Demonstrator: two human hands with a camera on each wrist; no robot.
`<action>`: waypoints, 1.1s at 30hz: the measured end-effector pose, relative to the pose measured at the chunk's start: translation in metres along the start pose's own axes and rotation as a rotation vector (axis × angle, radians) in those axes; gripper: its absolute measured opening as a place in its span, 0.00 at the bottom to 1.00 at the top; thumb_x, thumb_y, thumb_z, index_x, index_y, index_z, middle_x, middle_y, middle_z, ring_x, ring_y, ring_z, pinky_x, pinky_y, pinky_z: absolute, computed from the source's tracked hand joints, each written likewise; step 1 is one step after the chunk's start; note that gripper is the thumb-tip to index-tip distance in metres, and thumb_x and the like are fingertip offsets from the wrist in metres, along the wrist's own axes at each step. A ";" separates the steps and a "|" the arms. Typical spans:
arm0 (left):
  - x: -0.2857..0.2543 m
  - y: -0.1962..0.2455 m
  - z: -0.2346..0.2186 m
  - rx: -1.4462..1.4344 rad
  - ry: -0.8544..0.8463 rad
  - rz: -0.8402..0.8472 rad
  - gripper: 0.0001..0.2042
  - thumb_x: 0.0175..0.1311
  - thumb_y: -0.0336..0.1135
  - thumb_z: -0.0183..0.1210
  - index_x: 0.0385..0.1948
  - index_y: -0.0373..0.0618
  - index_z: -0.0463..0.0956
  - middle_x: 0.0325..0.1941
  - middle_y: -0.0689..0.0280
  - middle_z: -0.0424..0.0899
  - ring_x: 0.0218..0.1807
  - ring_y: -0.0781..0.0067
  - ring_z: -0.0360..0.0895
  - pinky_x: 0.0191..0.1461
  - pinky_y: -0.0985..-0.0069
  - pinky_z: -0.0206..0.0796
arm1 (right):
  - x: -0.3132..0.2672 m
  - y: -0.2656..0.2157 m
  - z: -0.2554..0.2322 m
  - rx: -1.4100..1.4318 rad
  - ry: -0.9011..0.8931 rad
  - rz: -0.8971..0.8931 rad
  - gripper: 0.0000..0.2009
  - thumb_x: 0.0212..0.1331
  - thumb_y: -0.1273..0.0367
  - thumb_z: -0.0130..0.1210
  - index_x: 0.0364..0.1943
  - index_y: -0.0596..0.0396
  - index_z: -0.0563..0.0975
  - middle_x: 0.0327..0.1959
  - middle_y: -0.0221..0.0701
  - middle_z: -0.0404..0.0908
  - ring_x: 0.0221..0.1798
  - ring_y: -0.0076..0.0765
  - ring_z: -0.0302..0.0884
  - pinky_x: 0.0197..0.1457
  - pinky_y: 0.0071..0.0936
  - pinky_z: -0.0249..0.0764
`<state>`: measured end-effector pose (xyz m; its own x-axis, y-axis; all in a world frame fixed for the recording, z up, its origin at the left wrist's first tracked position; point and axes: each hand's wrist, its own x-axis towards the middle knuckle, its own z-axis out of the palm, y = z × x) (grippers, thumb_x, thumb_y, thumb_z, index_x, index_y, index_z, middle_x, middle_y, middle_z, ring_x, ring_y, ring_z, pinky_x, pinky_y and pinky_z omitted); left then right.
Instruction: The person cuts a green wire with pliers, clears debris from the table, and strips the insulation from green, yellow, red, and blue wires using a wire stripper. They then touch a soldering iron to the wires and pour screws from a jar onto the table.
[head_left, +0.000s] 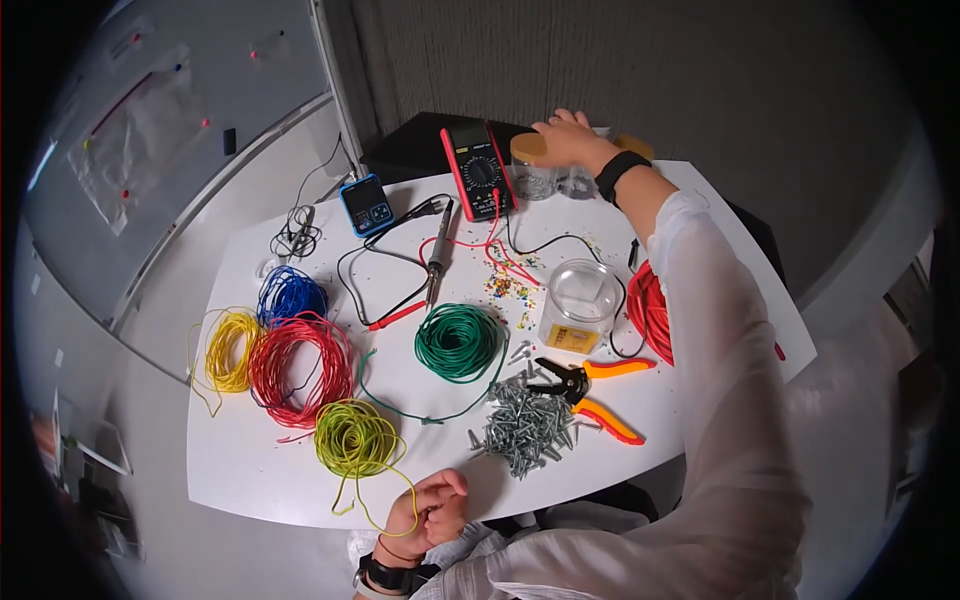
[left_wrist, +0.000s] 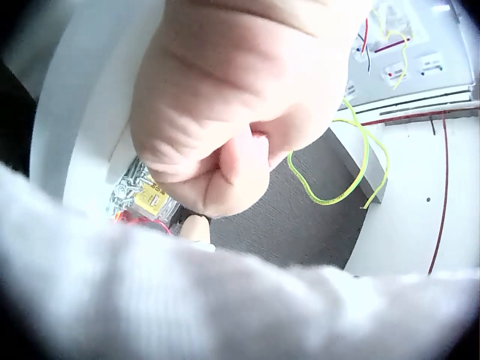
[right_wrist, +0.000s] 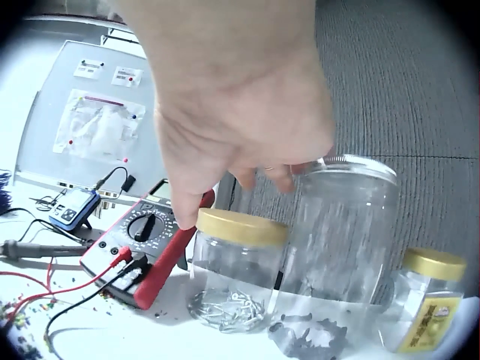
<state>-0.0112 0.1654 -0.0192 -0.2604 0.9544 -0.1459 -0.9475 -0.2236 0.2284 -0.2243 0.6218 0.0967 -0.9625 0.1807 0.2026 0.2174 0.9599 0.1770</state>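
At the back of the table my right hand (head_left: 572,140) reaches over several clear jars. The right wrist view shows that hand (right_wrist: 244,124) with its thumb by the left edge of a gold lid (right_wrist: 244,227), on a jar holding screws (right_wrist: 229,311); its other fingers are partly hidden above and behind. A taller clear jar (right_wrist: 341,232) stands beside it. My left hand (head_left: 428,515) is by the front table edge, fingers curled with nothing visible in them, close to the loose end of a yellow-green wire coil (head_left: 355,438); the left wrist view shows the curled hand (left_wrist: 225,112).
Red (head_left: 300,372), yellow (head_left: 232,350), blue (head_left: 292,295) and green (head_left: 458,343) wire coils lie on the table. A screw pile (head_left: 525,425), wire strippers (head_left: 570,385), an open jar (head_left: 580,300), a multimeter (head_left: 480,172) and a soldering iron (head_left: 438,250) are there too.
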 end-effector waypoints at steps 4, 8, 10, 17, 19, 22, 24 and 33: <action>0.000 0.001 0.001 -0.004 0.042 -0.011 0.08 0.62 0.32 0.42 0.38 0.39 0.66 0.15 0.73 0.54 0.12 0.85 0.47 0.14 0.85 0.39 | 0.006 -0.002 0.015 -0.033 -0.009 0.013 0.34 0.42 0.47 0.54 0.54 0.50 0.66 0.52 0.43 0.69 0.64 0.46 0.50 0.66 0.50 0.31; -0.001 0.001 0.004 0.009 0.058 -0.027 0.08 0.62 0.31 0.42 0.38 0.38 0.66 0.15 0.74 0.54 0.12 0.85 0.46 0.15 0.85 0.38 | 0.007 -0.005 0.008 -0.070 -0.155 0.020 0.33 0.43 0.46 0.52 0.53 0.49 0.67 0.48 0.42 0.73 0.61 0.47 0.56 0.66 0.52 0.25; -0.001 -0.001 0.005 0.091 0.155 -0.004 0.07 0.60 0.29 0.40 0.34 0.39 0.66 0.12 0.74 0.53 0.10 0.86 0.44 0.12 0.84 0.37 | 0.012 -0.008 0.008 -0.114 -0.147 0.034 0.33 0.42 0.45 0.52 0.53 0.48 0.67 0.46 0.41 0.74 0.60 0.47 0.58 0.66 0.53 0.24; -0.002 -0.001 0.004 0.110 0.113 0.000 0.07 0.60 0.29 0.39 0.33 0.38 0.66 0.11 0.74 0.52 0.10 0.85 0.43 0.12 0.84 0.36 | 0.020 -0.016 0.022 -0.101 -0.063 0.013 0.33 0.41 0.46 0.53 0.54 0.44 0.66 0.46 0.42 0.74 0.59 0.48 0.59 0.65 0.54 0.20; -0.002 0.000 0.004 0.089 0.039 -0.026 0.08 0.62 0.30 0.40 0.36 0.37 0.66 0.13 0.74 0.52 0.12 0.85 0.45 0.15 0.83 0.37 | 0.019 -0.017 0.020 -0.098 -0.044 0.023 0.33 0.39 0.46 0.54 0.54 0.41 0.66 0.47 0.43 0.72 0.58 0.48 0.60 0.66 0.54 0.22; -0.006 -0.002 -0.006 0.122 0.168 -0.071 0.08 0.61 0.30 0.40 0.36 0.37 0.67 0.13 0.74 0.52 0.13 0.84 0.46 0.15 0.83 0.37 | 0.016 -0.018 0.016 -0.049 -0.057 -0.009 0.33 0.35 0.49 0.56 0.54 0.34 0.66 0.49 0.46 0.69 0.56 0.49 0.62 0.65 0.51 0.35; -0.006 -0.002 -0.008 0.139 0.156 -0.073 0.08 0.61 0.30 0.41 0.36 0.37 0.67 0.13 0.74 0.53 0.13 0.84 0.46 0.15 0.83 0.37 | 0.014 -0.017 0.012 -0.007 -0.085 -0.051 0.34 0.32 0.52 0.58 0.53 0.31 0.66 0.50 0.48 0.67 0.55 0.50 0.63 0.64 0.48 0.46; -0.007 -0.006 -0.001 0.231 0.074 -0.015 0.08 0.59 0.29 0.40 0.34 0.37 0.66 0.11 0.73 0.52 0.09 0.84 0.43 0.11 0.82 0.36 | -0.006 -0.018 0.002 0.158 -0.215 -0.117 0.35 0.32 0.59 0.61 0.54 0.38 0.64 0.62 0.39 0.52 0.55 0.53 0.64 0.52 0.38 0.67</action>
